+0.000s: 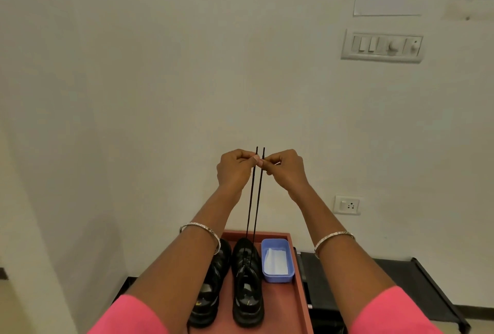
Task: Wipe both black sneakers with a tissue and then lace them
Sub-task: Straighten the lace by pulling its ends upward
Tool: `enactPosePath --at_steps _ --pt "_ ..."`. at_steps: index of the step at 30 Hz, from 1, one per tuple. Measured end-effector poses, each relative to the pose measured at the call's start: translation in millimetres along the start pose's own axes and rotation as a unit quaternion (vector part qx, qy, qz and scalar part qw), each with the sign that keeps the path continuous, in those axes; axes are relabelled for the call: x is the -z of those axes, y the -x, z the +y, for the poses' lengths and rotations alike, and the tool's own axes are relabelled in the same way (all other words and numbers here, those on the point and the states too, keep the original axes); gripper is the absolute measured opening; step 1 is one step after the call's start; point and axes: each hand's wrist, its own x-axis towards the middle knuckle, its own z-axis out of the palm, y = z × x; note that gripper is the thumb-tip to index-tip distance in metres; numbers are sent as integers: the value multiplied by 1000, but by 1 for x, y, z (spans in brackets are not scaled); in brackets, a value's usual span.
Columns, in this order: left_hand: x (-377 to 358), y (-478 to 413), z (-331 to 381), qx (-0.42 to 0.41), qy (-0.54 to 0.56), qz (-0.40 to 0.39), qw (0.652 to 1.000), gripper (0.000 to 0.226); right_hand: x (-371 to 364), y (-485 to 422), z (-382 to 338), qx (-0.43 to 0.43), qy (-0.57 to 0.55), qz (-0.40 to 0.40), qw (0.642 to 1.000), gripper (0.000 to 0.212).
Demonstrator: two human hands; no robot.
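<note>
Two black sneakers stand side by side on a reddish-brown table (296, 307). My left forearm partly covers the left sneaker (208, 299). From the toe end of the right sneaker (247, 288) a black lace (254, 200) rises in two taut, near-parallel strands. My left hand (235, 170) pinches the left strand near its tip, and my right hand (286, 170) pinches the right strand. Both hands are raised high above the shoes, close together in front of the wall. A white tissue (276, 263) lies in a blue tray (278, 279) right of the sneakers.
A black rack or stand (401, 293) sits right of the table. The white wall behind carries a switch panel (382, 46), a socket (347, 205) and several papers at the top.
</note>
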Motion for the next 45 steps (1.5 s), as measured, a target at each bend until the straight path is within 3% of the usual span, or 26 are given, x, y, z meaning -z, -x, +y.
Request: enactPosePath --at_steps 7,10,12,16,22,26,28,30,32,35,38,45 --pt "1 -2 5 31 29 -16 999 4 2 -5 8 -4 -8 -17 1000 20" --pt "9 -3 3 60 65 -59 994 4 5 0 17 -62 -138 -16 988 16" --pt "12 -1 1 95 116 -127 981 11 5 5 20 -115 -257 -29 959 16" --pt "8 2 -1 171 190 -192 948 28 -2 11 16 -169 -348 -52 921 8" --pt "1 1 0 223 231 -173 931 14 0 12 17 -142 -344 -75 925 13" --pt "-5 1 -1 261 290 -125 912 3 -2 18 19 -142 -386 -71 909 25" --pt "-7 0 -3 256 296 -107 914 3 -6 22 20 -123 -386 -57 912 32" --pt "-9 0 -5 241 288 -95 922 6 -15 25 24 -82 -328 -13 941 33" --pt "-14 3 -7 204 249 -89 942 9 -25 23 26 -57 -243 80 965 33" --pt "-24 10 -13 98 139 -70 983 6 -29 16 24 -33 -154 202 967 34" --pt "-27 12 -19 50 91 -34 994 8 -29 13 24 2 -149 174 973 34" --pt "-23 9 -24 64 126 -44 989 6 -28 11 35 -24 -176 120 977 28"
